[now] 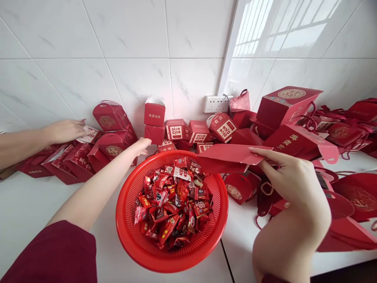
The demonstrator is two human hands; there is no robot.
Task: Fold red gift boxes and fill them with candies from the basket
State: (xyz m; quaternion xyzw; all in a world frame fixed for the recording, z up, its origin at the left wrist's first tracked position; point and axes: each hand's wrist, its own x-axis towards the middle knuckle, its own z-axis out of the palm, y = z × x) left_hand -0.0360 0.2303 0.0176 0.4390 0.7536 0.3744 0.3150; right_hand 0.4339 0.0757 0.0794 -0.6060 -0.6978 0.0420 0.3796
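Note:
My right hand [291, 188] pinches the edge of a red paper box [229, 154] between thumb and fingers. The box is tilted on its side over the right rim of a red plastic basket [125, 236]. Red-wrapped candies [176, 200] fill the basket's middle. My left hand [140, 148] is stretched out past the basket's far left rim, beside a stack of two small red boxes [154, 114]. Its fingers are slightly apart and partly hidden; nothing shows in them. I cannot tell whether its fingertips touch the lower box.
Another person's hand [66, 131] rests by red gift boxes [70, 161] at the left. Small boxes [178, 129] line the tiled wall beneath a white power strip [216, 104]. Larger handled boxes [288, 106] are piled at the right, some with cord loops.

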